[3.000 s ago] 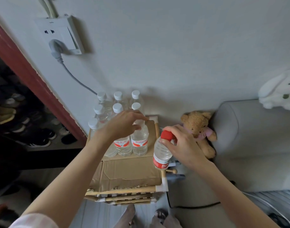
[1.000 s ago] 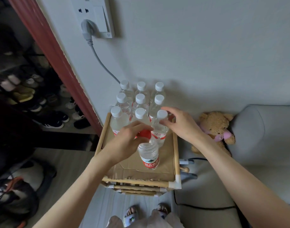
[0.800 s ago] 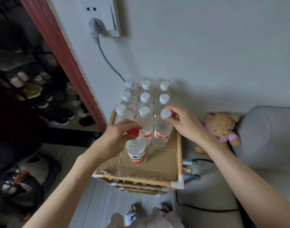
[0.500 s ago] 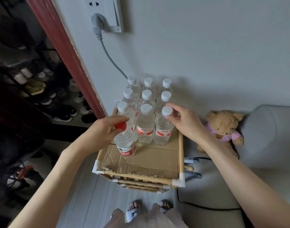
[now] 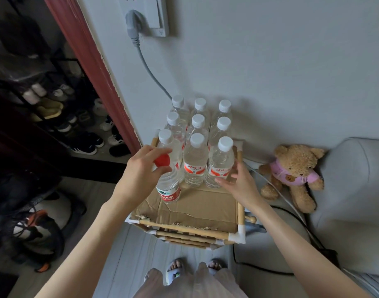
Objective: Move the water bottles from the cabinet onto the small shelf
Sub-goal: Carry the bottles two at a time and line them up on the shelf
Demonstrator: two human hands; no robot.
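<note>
A small bamboo shelf (image 5: 190,228) topped with cardboard stands against the wall. Several white-capped water bottles (image 5: 195,160) stand on it in three rows at the back. My left hand (image 5: 139,175) is closed around the neck of a red-capped bottle (image 5: 168,186), which stands upright at the front left of the rows. My right hand (image 5: 241,186) has its fingers spread and touches the lower side of the front right white-capped bottle (image 5: 220,165).
A teddy bear (image 5: 294,175) leans on a grey sofa (image 5: 354,190) to the right. A wall socket (image 5: 145,16) with a grey cable hangs above the shelf. A shoe rack (image 5: 61,117) and a backpack (image 5: 35,226) are at left. Cables (image 5: 291,214) run beside the shelf.
The red-capped bottle passed from my right hand to my left, which moved it from the middle to the front left of the shelf. My right hand dropped from a cap to that bottle's side.
</note>
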